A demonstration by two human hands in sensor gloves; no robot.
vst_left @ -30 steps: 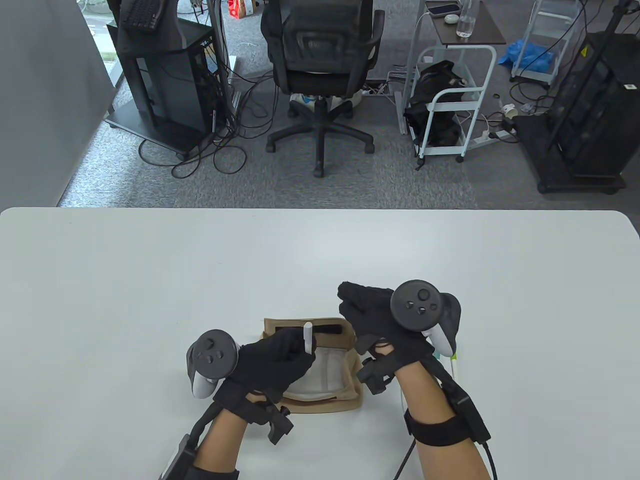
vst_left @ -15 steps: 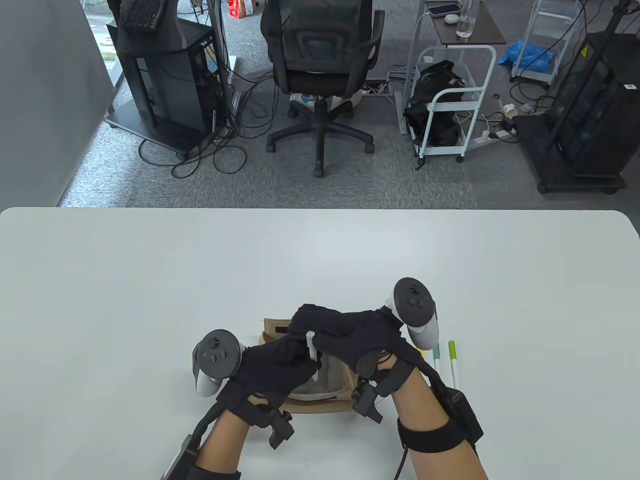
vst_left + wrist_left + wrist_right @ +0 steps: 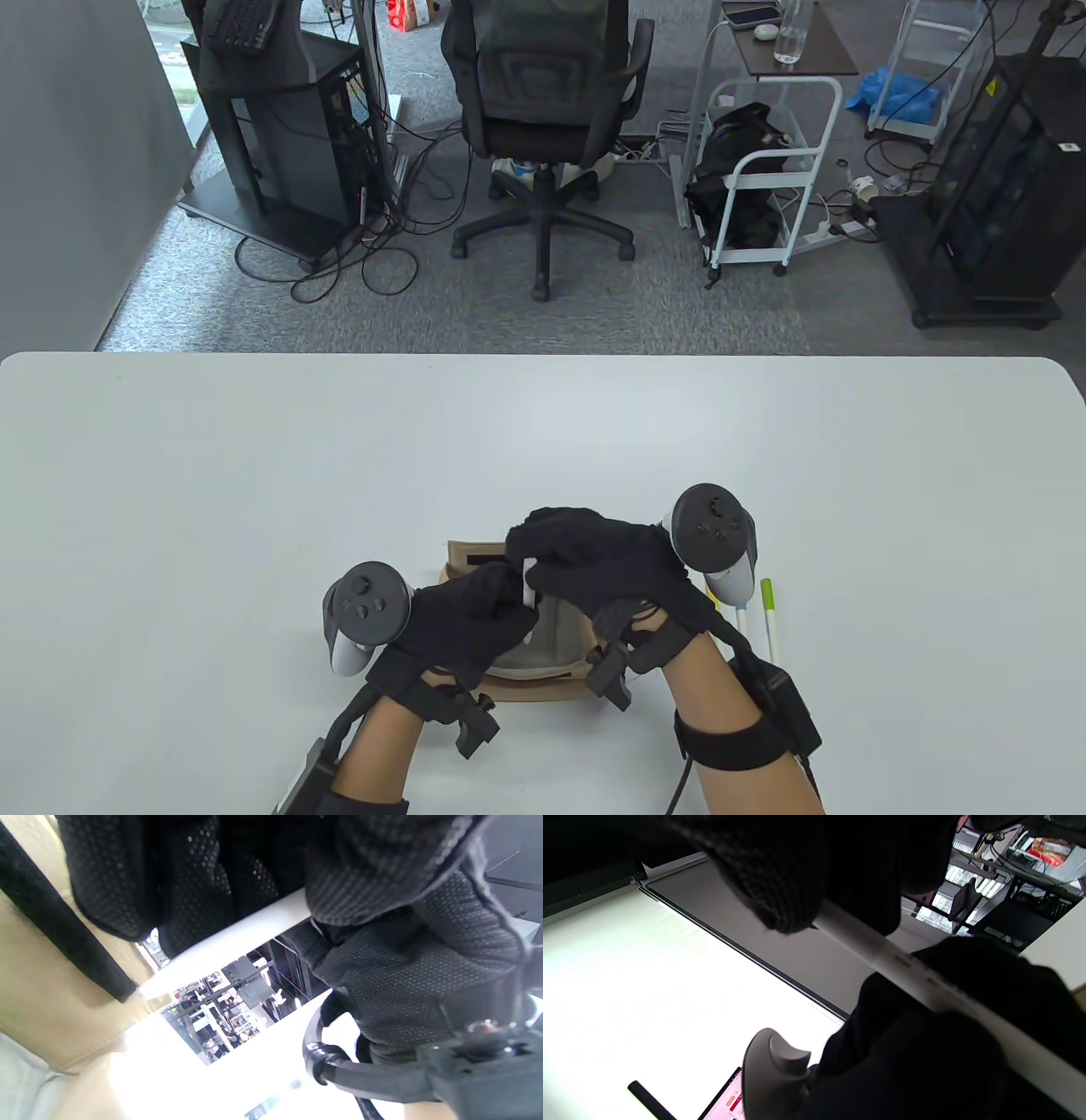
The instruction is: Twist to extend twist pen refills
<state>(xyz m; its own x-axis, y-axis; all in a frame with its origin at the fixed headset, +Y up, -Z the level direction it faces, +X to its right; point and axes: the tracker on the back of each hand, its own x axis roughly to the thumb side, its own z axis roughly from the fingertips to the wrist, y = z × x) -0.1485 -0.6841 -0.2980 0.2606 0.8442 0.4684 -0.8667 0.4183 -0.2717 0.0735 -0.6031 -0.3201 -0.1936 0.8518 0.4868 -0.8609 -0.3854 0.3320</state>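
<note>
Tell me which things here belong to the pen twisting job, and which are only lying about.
Job:
- white pen, gripped at both ends
- left hand
- right hand

Lying about:
- tan pencil case, under the hands
- two more pens, beside the right wrist
- white table

One white pen (image 3: pixel 529 584) is held between two gloved hands, the left hand (image 3: pixel 468 620) and the right hand (image 3: pixel 594 564), and each hand carries one tracker, two trackers in all. On the bench (image 3: pixel 254 509) lies one tan pouch (image 3: pixel 475 556), and beside the right hand two more pens show, one with a green tip (image 3: pixel 769 607) and one with a teal tip (image 3: pixel 743 613); whether more lie hidden under the hand cannot be told. On the floor beyond the bench stand one black office chair (image 3: pixel 543 110) and one white rolling cart (image 3: pixel 768 170).
</note>
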